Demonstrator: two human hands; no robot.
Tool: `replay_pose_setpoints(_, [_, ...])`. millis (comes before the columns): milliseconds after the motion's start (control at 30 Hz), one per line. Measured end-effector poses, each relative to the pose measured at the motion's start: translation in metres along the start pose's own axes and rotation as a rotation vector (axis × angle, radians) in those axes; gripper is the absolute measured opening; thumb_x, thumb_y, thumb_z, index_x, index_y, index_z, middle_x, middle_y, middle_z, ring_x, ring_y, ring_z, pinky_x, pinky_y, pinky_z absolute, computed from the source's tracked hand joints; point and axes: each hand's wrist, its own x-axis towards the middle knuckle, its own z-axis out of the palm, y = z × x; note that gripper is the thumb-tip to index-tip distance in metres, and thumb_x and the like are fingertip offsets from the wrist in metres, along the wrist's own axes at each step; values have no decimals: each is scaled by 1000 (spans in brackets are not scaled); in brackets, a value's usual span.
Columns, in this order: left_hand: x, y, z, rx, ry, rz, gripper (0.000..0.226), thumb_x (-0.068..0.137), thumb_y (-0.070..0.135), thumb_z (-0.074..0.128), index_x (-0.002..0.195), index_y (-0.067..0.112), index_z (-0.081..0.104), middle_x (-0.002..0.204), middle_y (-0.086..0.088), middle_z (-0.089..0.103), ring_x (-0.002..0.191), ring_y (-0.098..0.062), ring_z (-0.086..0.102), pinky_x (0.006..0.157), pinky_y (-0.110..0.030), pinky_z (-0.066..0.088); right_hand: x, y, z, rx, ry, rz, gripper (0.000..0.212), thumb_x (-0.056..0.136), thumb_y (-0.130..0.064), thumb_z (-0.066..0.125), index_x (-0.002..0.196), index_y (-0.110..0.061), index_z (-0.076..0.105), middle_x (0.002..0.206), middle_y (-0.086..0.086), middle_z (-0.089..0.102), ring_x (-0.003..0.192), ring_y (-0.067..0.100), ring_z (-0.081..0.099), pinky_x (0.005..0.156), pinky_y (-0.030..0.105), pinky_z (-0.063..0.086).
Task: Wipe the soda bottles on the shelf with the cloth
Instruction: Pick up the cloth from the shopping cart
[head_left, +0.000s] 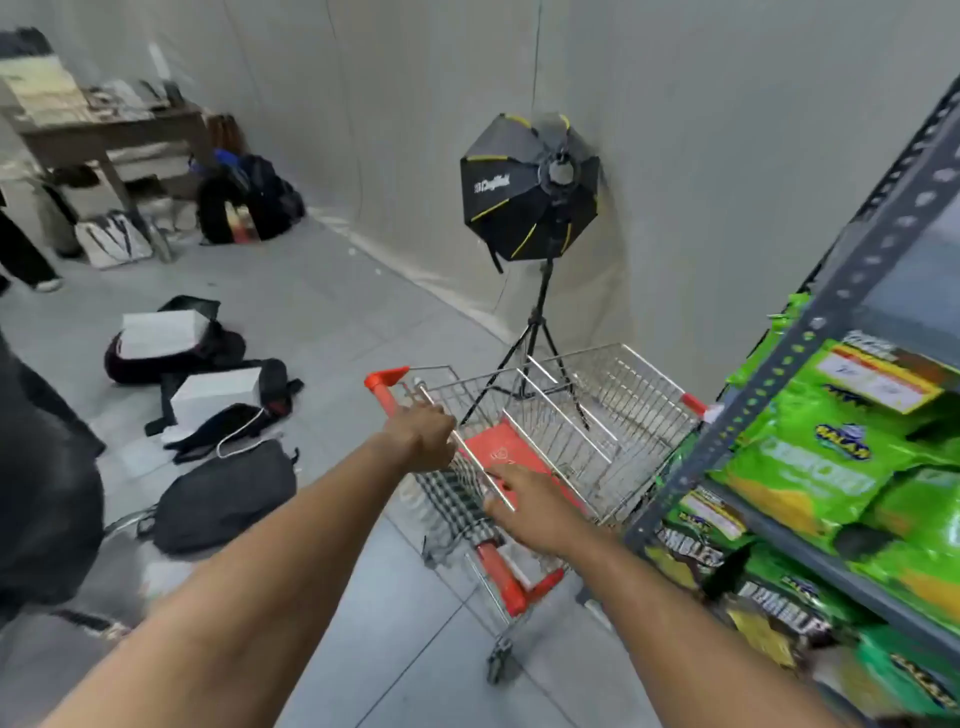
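Both hands reach one shopping cart (571, 415): left hand (422, 436) clenched on its metal bar (467, 457), right hand (530, 506) spread loose over one checkered cloth (457, 506).

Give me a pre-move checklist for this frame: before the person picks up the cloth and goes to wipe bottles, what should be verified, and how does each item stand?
1. Cloth located: ok. A checkered cloth hangs over the shopping cart at its handle end.
2. Right hand near the cloth: ok, it hovers beside it, fingers spread, holding nothing.
3. Left hand free: not ok, it rests on the cart's top rail.
4. Soda bottles in view: not ok. The shelf shows only green snack bags.
5. Cart steady: cannot tell.
6. Floor path: not ok on the left, where bags lie on the floor.
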Motion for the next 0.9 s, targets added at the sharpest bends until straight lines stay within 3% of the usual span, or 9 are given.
replay_pose_setpoints(67, [14,2,8,83,-42,20,43,95,42,49,122,13,64,128,-14,63,122,-36,55,102,-47,45,9,-2,14,7,-59,53,49,95,-30,64,142,-26,51,142,4,59,121,22,59,97,33,48])
replay_pose_setpoints(167, [43,6,32,202,-109,82,42,96,45,46,113,15,69,121,-11,68,119,-33,55,109,-51,35,19,-2,39,18,-114,114,34,91,-26,60,125,-27,61,120,4,70,104,23,67,94,43,56])
replay_pose_setpoints(300, [74,10,54,202,-287,49,37,96,47,45,103,18,67,117,-6,70,119,-28,57,116,-56,21,25,-2,58,54,-53,149,22,88,-28,57,110,-32,59,104,-3,71,91,18,68,82,46,59])
replay_pose_setpoints(367, [80,11,62,59,-373,41,25,93,39,53,100,18,63,116,-7,69,108,-25,63,109,-49,35,26,0,62,60,-14,155,23,88,-30,56,111,-34,58,105,-6,70,90,14,67,81,41,59])
replay_pose_setpoints(433, [82,12,67,-127,-396,84,27,90,27,59,110,10,65,114,-11,69,99,-25,66,94,-39,53,27,4,63,44,-1,149,29,90,-34,58,119,-34,58,116,-5,69,99,15,66,85,32,55])
replay_pose_setpoints(533, [74,6,61,-397,-249,109,30,87,16,58,116,11,66,111,-8,68,105,-27,65,88,-35,55,28,11,59,31,4,132,37,91,-37,62,127,-29,62,126,-4,68,110,14,64,89,25,47])
replay_pose_setpoints(633, [60,-4,44,-666,-161,144,12,87,21,69,97,14,69,96,-5,71,90,-23,67,73,-32,55,24,13,48,117,49,99,30,92,-33,64,120,-24,67,118,-3,71,103,10,63,89,24,50])
replay_pose_setpoints(733, [38,-6,14,-999,-151,186,14,87,26,77,86,13,70,82,-1,71,74,-13,65,67,-27,53,19,6,32,164,244,71,21,94,-31,64,114,-24,69,111,-7,69,100,6,62,89,25,53])
replay_pose_setpoints(900, [4,21,-55,-1273,-148,369,14,93,20,71,94,6,70,89,-13,77,79,-12,73,70,-22,58,-3,-16,-4,135,698,-64,14,90,-34,71,101,-27,66,99,-16,61,93,2,57,77,11,44])
